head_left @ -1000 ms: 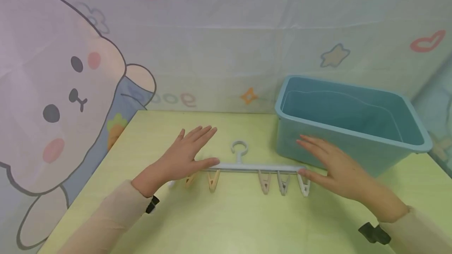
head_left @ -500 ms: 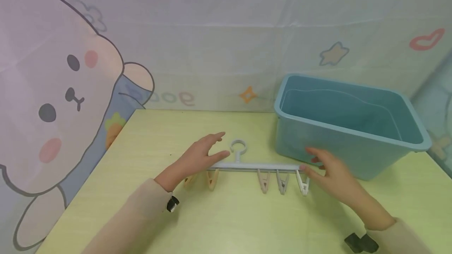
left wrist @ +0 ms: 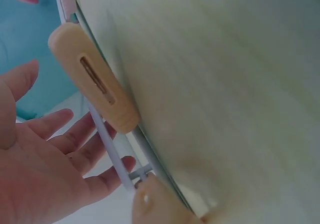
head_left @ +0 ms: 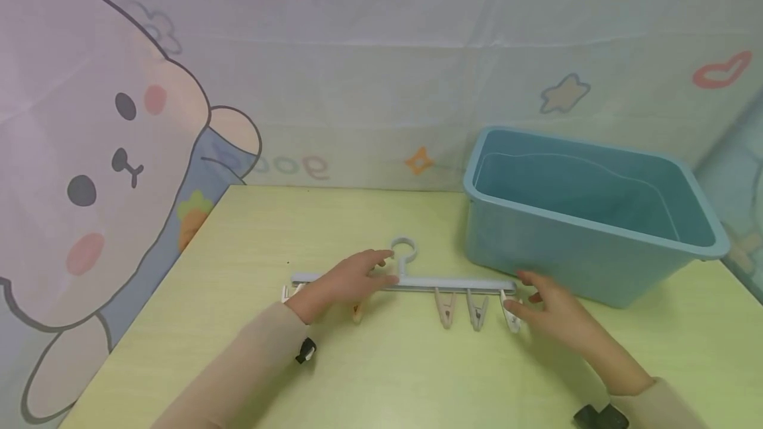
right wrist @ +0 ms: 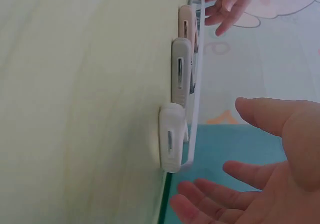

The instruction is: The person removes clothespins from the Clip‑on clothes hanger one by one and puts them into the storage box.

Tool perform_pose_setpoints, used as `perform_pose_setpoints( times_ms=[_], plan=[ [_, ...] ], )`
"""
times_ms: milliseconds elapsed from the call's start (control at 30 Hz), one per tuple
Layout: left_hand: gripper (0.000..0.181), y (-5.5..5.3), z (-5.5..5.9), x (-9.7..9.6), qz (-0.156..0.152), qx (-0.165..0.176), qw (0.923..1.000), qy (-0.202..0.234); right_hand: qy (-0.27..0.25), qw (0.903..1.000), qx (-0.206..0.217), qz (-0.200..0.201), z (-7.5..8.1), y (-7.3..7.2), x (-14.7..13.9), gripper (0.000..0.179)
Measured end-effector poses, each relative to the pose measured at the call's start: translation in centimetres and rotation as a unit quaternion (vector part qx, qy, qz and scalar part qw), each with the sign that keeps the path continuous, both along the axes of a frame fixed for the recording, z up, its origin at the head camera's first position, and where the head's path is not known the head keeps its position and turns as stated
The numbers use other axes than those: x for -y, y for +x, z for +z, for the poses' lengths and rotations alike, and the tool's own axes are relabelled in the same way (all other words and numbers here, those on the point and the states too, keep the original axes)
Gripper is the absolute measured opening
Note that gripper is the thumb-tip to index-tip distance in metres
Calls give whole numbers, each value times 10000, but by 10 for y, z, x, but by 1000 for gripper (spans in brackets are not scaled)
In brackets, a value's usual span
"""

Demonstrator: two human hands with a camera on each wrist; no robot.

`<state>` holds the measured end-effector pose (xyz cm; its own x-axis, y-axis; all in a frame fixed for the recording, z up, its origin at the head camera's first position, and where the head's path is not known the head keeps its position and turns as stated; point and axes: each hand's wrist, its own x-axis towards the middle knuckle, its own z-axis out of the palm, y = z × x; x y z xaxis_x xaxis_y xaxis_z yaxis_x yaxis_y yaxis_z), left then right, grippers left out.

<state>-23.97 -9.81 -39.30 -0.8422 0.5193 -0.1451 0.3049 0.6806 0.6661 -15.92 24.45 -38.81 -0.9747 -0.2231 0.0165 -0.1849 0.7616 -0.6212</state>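
Observation:
A pale grey clip hanger (head_left: 465,285) lies flat on the table, its ring-shaped hook (head_left: 411,253) towards the back. My left hand (head_left: 348,281) is over the left part of its bar, fingers loosely bent near the hook. In the left wrist view, a tan clip (left wrist: 92,78) lies beside those fingers, which hold nothing visible. My right hand (head_left: 557,313) hovers by the bar's right end, thumb near a white clip (head_left: 510,313), fingers apart. Also on the bar are a grey clip (head_left: 477,313) and a pinkish clip (head_left: 445,310). My left hand partly hides the left-side clips.
A blue-green plastic bin (head_left: 590,214) stands at the back right, just behind my right hand. The pale yellow-green table (head_left: 417,376) ends at the back against a printed cloth (head_left: 369,85) with a cartoon animal.
My left hand has moved right along the bar towards the hook, its fingers less straight. My right hand has come slightly down and nearer the front. The hanger and bin stay in place.

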Motion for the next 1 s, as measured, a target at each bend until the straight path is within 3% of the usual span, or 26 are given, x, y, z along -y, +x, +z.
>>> perform_pose_setpoints(
  times_ms=[167, 367, 700, 1000],
  plan=[
    [64, -4, -5, -4, -105, 90, 9998, -162, 60, 9996, 277, -34, -5, -3, -2, 70],
    [58, -6, -4, -8, -387, -154, 9981, -455, 55, 9985, 540, -34, -8, -4, -4, 73],
    [46, -7, -4, -11, -461, -337, 9940, -929, 182, 9984, 515, 152, -17, -13, -9, 71],
    [36, -7, -3, -13, -526, -546, 9897, -1211, 190, 9977, 650, -43, -16, -14, -7, 67]
  ],
)
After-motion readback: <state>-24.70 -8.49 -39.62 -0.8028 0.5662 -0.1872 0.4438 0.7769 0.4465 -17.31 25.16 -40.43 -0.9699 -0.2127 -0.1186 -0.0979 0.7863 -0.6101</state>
